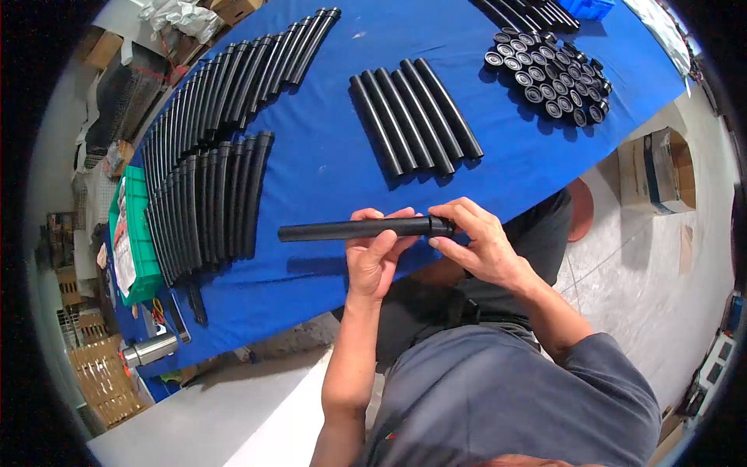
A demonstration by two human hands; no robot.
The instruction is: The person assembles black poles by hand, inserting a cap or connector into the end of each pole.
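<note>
A black tube [327, 231] lies level across my hands, just above the front edge of the blue-covered table. My left hand [375, 261] is wrapped round its middle, thumb on the near side. At the tube's right end sits a black cap [442, 226], wider than the tube. The fingers and thumb of my right hand [481, 241] close round this cap. Beyond my hands, several uncapped black tubes [416, 117] lie side by side on the table. A cluster of round black caps [548, 78] is spread farther back to the right.
Rows of capped black tubes [233, 86] cover the table's left part, with a nearer row [210, 202] below them. A green bin [138, 233] and a metal cylinder [152, 350] are at the left edge. A cardboard box [657, 171] stands on the floor at right.
</note>
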